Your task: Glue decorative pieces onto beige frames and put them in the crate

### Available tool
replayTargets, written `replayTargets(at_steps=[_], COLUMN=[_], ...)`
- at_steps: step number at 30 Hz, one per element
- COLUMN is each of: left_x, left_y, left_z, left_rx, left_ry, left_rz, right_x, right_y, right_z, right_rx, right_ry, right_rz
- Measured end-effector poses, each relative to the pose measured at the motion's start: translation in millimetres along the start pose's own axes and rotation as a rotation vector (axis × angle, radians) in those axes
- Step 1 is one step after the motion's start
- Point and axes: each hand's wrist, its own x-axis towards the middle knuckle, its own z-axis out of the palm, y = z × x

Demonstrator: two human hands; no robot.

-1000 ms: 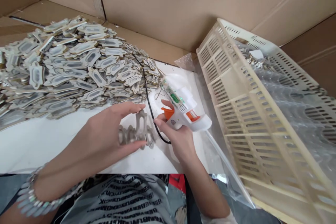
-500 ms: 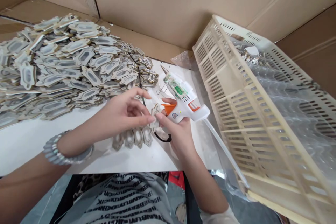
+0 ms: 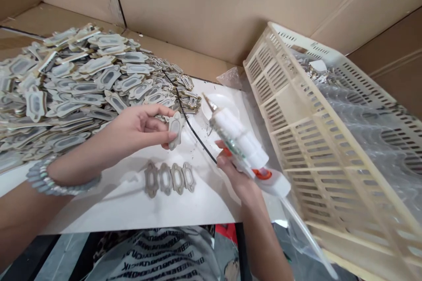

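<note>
Between thumb and fingers, my left hand (image 3: 148,129) pinches a flat, pale frame-shaped piece (image 3: 176,130) with wavy ends, held upright above the table. My right hand (image 3: 239,178) is wrapped round the handle of a white and orange hot glue gun (image 3: 244,138). Its metal nozzle points up and left, and a long glue stick (image 3: 308,237) sticks out of the back. Several similar pieces (image 3: 165,178) lie in a row on the white table (image 3: 138,210), below my left hand. A large heap of these pieces (image 3: 82,79) covers the table's left side.
A black cord (image 3: 198,136) runs across the table to the glue gun. A cream plastic crate (image 3: 286,109) with clear wavy plastic and metal parts stands on the right. Behind the nozzle lies a white round dish (image 3: 226,104). Cardboard walls (image 3: 198,13) close off the back.
My left hand has moved left and up with the piece, away from my right hand. My right hand has shifted right and down, turning the glue gun over to show its other side.
</note>
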Motion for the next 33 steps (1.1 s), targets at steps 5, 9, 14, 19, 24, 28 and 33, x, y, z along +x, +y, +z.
replayTargets(at_steps=[5,9,14,19,24,28,33], left_x=[-2.9,-6.7,-9.4,-9.2,-9.8,-9.9,-9.3], left_y=[-2.3,-5.3,-11.9,-12.7,-12.1,-10.2,-4.7], left_z=[-6.7,-9.2,-12.4,-12.9,-12.7,-11.6,-10.2], left_rx=[-0.076,-0.082,-0.086,-0.103,-0.115,-0.104,-0.060], left_ry=[-0.001,-0.008,-0.002,0.023,0.014,0.006,0.028], left_rz=[0.016,0.026,0.004,0.001,0.013,0.022,0.031], right_x=[-1.3,-2.4,-1.5,-2.7,-4.0,-3.0,-2.5], right_y=[5.6,10.8,11.1,9.8,9.0,9.7,15.7], right_z=[-1.3,0.4,-1.1,0.6,2.1,1.8,-1.6], right_rx=[-0.206,-0.272,-0.324,-0.277,-0.264,-0.272,-0.297], right_ry=[-0.089,-0.144,-0.174,-0.186,-0.211,-0.207,-0.258], right_rz=[-0.252,-0.323,-0.378,-0.347,-0.310,-0.332,-0.315])
